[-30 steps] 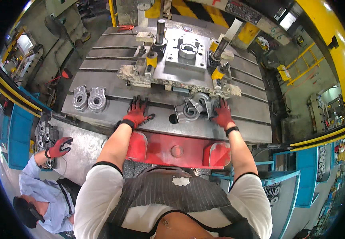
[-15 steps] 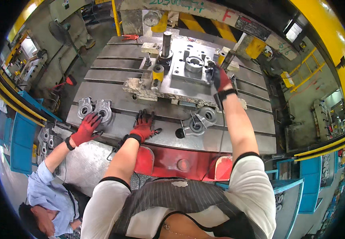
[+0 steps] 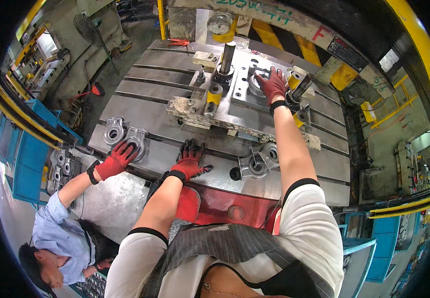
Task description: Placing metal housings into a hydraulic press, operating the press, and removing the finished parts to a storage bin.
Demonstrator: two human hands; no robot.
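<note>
Red-gloved right hand [image 3: 273, 83] stretched onto die casting [image 3: 257, 82], left hand [image 3: 190, 160] flat, fingers spread

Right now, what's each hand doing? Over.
Left hand flat on press table. Right hand on casting in die. Co-worker's hand nearby.

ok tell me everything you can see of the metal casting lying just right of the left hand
The casting is a dull grey metal part with two round bores side by side and lugs around its rim. It lies flat on the slotted steel press table, near its front edge, beside a dark hole. Nothing grips it; the left hand rests apart from it.
</note>
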